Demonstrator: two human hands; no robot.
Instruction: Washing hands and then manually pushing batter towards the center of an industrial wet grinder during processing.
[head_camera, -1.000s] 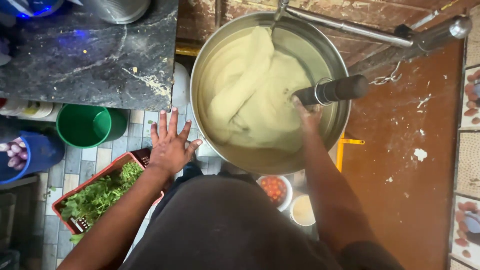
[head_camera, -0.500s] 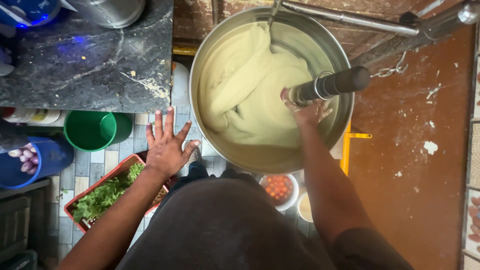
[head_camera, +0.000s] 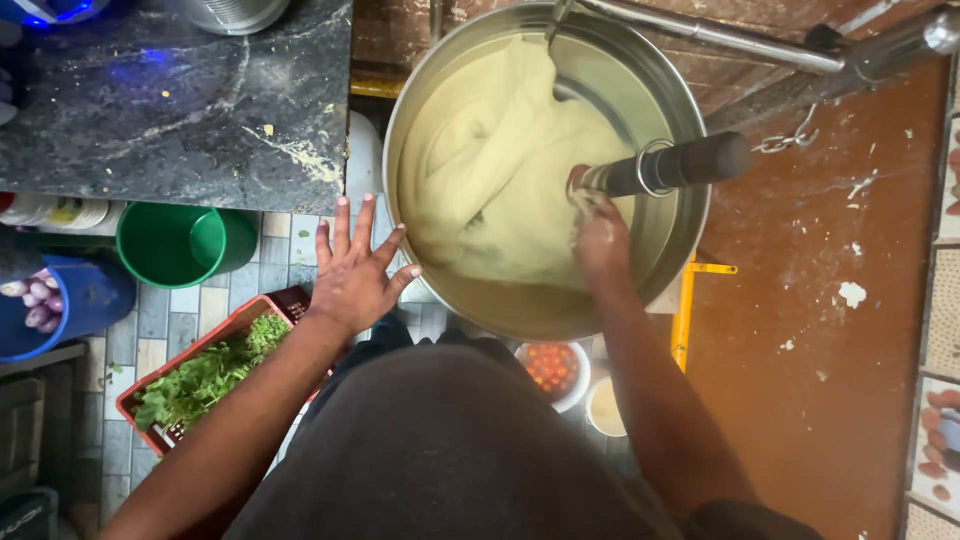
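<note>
Head view, looking straight down: biggest is the steel pot (head_camera: 690, 250), its rim in front of my waist and nearly full of pale green batter (head_camera: 500, 170) folded in thick waves. Left of it lies the dark stone surface (head_camera: 170, 110), speckled with dried splashes. Right of the pot runs a brown floor (head_camera: 830, 330) flecked white. A metal bar (head_camera: 720, 35) crosses above the pot's far rim.

My right hand (head_camera: 600, 235) is down inside the pot, coated in batter, at the low end of a dark cylindrical handle (head_camera: 680, 165) that slants up over the right rim; whether my grip closes round it I cannot tell, since the fingers are smeared and partly hidden. My left hand (head_camera: 355, 275) is spread wide and flat, fingers splayed, holding nothing, just beside the pot's left wall.

Below on the tiled floor: a red crate (head_camera: 135, 395) of leafy greens (head_camera: 200, 375) under my left forearm, a green bucket (head_camera: 170, 245), a blue tub (head_camera: 95, 300), then a small bowl (head_camera: 582, 372) of red bits by my belly.
</note>
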